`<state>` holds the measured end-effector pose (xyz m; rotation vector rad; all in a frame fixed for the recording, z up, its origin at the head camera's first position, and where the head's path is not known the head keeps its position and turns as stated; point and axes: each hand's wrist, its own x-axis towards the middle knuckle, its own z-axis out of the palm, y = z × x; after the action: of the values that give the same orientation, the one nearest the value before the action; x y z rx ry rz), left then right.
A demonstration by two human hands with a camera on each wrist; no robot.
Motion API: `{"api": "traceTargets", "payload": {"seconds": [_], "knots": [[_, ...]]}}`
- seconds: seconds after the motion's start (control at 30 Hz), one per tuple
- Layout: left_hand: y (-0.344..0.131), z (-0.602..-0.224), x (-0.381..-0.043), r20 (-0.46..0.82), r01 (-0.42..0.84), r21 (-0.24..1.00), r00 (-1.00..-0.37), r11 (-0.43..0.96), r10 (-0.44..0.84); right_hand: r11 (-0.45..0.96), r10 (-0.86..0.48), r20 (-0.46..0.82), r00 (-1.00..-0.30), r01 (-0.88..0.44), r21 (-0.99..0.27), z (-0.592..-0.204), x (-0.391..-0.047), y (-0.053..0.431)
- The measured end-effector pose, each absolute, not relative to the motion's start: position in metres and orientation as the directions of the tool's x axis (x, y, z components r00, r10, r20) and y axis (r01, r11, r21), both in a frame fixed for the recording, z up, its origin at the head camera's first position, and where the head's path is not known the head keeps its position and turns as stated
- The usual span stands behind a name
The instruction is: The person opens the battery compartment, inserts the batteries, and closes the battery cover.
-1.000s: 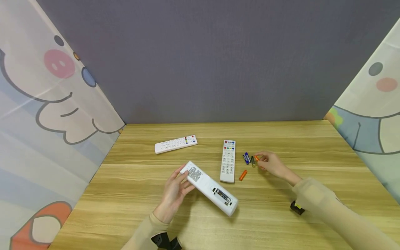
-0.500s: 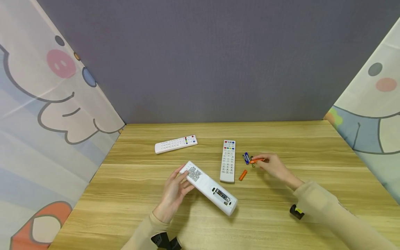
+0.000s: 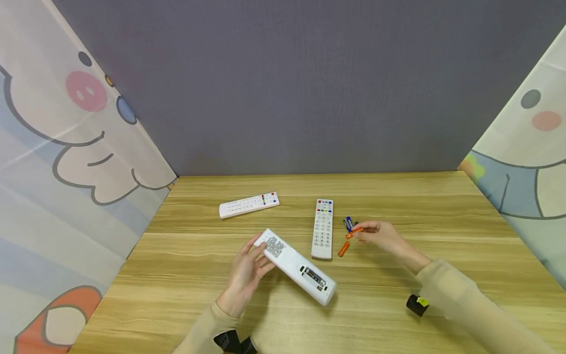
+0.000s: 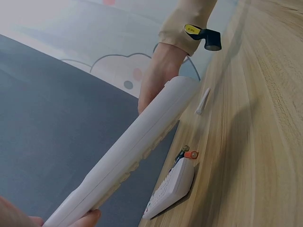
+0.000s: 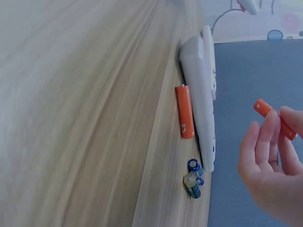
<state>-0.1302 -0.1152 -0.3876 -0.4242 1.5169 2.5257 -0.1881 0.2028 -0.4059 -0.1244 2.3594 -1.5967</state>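
My left hand [image 3: 244,278] holds a white remote control [image 3: 292,263] at one end, its back turned up. The battery slot [image 3: 314,278] near its other end is uncovered, with a dark battery inside. Thumb and fingers of my right hand [image 3: 382,238] pinch an orange battery [image 5: 262,108], raised off the table. Just below it lies a second orange battery [image 3: 344,249]. Blue batteries [image 3: 349,223] lie beside the right fingertips. A green battery [image 5: 191,185] next to them shows in the right wrist view; in the head view the hand mostly hides it.
A white remote [image 3: 323,228] lies face up between my hands, and another [image 3: 249,205] lies farther back on the left. The left wrist view shows a thin white piece [image 4: 203,101] on the wooden table [image 3: 177,275]. A grey panel [image 3: 309,88] stands behind.
My right hand has lifted the orange battery from beside the other batteries and carried it a little left and toward me. The left hand and its remote have hardly moved.
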Motion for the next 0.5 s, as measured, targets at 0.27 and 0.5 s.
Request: {"api": "traceTargets", "payload": {"seconds": [0.27, 0.5], "knots": [[-0.1149, -0.3879, -0.1307, -0.325, -0.282, 0.836, -0.946, -0.470, -0.010, 0.306, -0.312, -0.221, -0.924, 0.122, -0.944, -0.4055, -0.1840, 0.2002], [-0.1144, -0.3881, -0.1314, -0.325, -0.283, 0.836, -0.946, -0.470, -0.009, 0.209, -0.402, -0.204, -0.893, 0.128, -0.970, -0.4025, -0.1800, 0.1940]]}}
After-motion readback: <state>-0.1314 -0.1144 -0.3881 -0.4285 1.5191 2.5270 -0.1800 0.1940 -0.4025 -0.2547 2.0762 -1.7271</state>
